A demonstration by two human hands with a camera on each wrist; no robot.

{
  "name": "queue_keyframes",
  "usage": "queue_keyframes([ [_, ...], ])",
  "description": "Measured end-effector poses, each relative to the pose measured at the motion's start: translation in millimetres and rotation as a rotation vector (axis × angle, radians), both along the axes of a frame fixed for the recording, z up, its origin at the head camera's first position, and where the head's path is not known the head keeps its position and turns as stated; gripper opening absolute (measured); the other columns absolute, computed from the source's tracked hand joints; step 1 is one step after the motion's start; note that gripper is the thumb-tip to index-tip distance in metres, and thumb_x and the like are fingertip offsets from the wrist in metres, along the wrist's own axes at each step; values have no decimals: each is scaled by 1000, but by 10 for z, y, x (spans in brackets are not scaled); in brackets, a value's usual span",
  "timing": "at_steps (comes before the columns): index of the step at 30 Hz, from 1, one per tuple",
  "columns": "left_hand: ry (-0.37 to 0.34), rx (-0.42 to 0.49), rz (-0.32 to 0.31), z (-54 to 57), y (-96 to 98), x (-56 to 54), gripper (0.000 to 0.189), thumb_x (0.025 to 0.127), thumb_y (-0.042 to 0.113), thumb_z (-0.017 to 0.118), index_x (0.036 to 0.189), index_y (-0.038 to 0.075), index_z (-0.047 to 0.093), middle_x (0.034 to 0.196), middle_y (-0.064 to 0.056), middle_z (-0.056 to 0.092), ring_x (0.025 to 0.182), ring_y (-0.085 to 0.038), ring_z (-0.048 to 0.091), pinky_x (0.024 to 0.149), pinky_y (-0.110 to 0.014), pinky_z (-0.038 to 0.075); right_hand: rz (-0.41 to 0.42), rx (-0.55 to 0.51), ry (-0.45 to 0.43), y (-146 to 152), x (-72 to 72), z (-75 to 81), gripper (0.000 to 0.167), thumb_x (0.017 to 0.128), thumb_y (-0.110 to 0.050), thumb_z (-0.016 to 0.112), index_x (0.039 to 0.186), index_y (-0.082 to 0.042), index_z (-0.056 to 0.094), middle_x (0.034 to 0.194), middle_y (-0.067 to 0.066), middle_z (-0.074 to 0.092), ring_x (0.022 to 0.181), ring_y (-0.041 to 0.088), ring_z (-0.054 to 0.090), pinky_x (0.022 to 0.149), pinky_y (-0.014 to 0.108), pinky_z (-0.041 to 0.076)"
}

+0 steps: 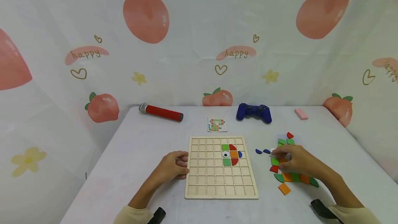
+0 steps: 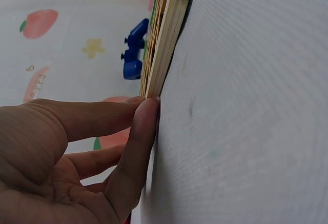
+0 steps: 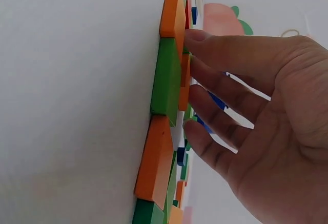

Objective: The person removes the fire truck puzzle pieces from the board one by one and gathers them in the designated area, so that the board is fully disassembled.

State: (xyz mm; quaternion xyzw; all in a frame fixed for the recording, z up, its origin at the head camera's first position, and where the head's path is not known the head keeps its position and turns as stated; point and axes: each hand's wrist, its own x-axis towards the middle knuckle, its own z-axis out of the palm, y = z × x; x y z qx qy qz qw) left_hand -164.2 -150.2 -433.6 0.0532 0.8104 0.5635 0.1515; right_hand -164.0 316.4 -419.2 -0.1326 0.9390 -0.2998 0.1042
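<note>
A red microphone [image 1: 164, 113] lies on the tabletop [image 1: 102, 186] beyond the left grip [image 1: 170, 165], which pinches the left edge of a wooden grid board [image 1: 208, 182]; right of that grip, the board carries coloured tiles [image 1: 234, 154]. Beyond it lie a picture card [image 1: 217, 124] and a blue game controller [image 1: 254, 112]. Two blue half-round tiles [image 1: 258, 151] sit just left of the right grip [image 1: 298, 160], slack and loosely bent over loose tiles [image 1: 295, 177]; a pink block [image 1: 301, 114] lies beyond
</note>
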Motion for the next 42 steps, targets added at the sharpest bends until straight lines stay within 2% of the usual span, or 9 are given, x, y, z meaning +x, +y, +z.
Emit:
queue_keyframes([
  [15,16,-25,-2,-17,2,-12,63,83,-9,81,142,-7,59,118,-14,63,94,-19,64,70,-37,68,27,66,28,0,8,6,36,88,-22,85,120,-7,77,116,1,70,101,21,55,80,26,54],
  [25,16,-20,-12,-40,0,-27,62,84,-9,80,142,-8,58,118,-14,62,96,-20,64,71,-36,68,30,51,62,-17,14,16,34,88,-20,84,119,-6,78,99,-4,65,89,14,51,68,22,50],
  [30,12,-26,-15,-45,-1,-40,61,85,-9,80,142,-7,58,118,-14,62,96,-20,64,71,-34,67,13,60,72,-74,-10,31,31,88,-19,84,117,-8,79,97,-4,64,88,16,53,65,22,52],
  [38,8,-32,0,-44,-3,-22,61,84,-9,81,141,-6,60,117,-13,63,94,-19,65,70,-35,67,50,-13,101,-230,-65,35,31,89,-23,84,118,-12,77,108,-5,67,97,16,56,74,22,54],
  [42,10,-32,-10,-45,-1,-28,61,85,-9,81,142,-6,59,118,-14,62,95,-20,64,70,-35,67,87,-15,128,-365,-124,62,31,90,-22,83,118,-13,77,106,-6,66,97,16,56,78,24,53],
])
